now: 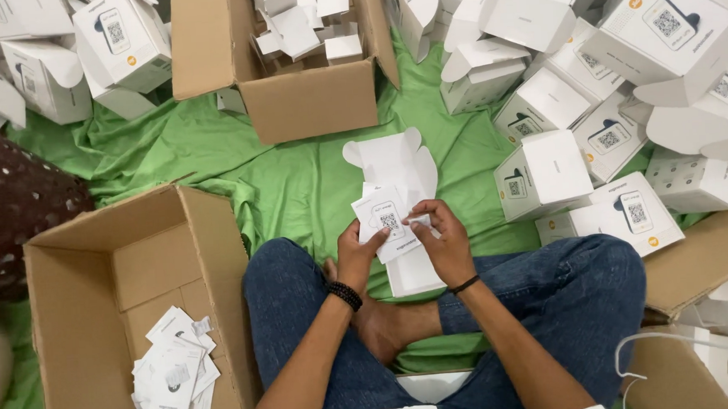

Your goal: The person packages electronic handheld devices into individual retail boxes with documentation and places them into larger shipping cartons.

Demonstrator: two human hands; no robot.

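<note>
Floor lay under green cloth [212, 154]; white boxes [545, 174] heaped right of it. Hands, left [358, 250] and right [445, 238], both clamped a white card [386, 220].

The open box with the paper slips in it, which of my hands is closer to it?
Left. The left hand holds the card just right of the slip box; the right hand is further right, past the card.
</note>
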